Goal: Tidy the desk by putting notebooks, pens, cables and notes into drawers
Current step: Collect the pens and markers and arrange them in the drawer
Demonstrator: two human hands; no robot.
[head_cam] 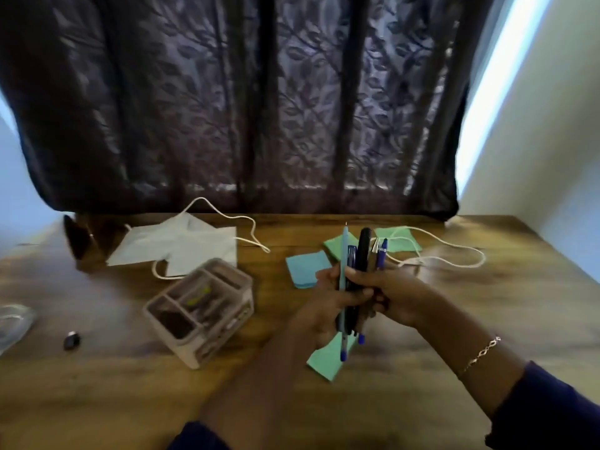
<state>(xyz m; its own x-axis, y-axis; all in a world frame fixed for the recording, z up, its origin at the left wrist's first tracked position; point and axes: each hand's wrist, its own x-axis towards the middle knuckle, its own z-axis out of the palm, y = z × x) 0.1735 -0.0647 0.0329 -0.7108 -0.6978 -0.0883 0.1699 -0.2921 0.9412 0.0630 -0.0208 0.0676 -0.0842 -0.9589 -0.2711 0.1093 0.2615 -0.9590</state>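
A dark sleeve on the right arm fills the bottom corner, with a thin bracelet on the wrist above it. Over the tabletop both grips close on 1 bundle of pens. The left grip curls round the lower shafts. The right grip pinches the same bundle from the other side, with its thumb across the front. About 5 pens show, held clear of the wood, just in front of the blue notes.

The bundle stands near upright, its long axis running up and away toward the curtain. The pale blue pen's fine tip points up, and its other end hangs below the left grip over a green note. The ends are uneven.

These look light, stiff and smooth, so the barrels will likely slide past each other. A full wrap round the middle should hold better than a pinch near 1 end. The clear organiser sits near, to the left, and a white cable lies beyond.
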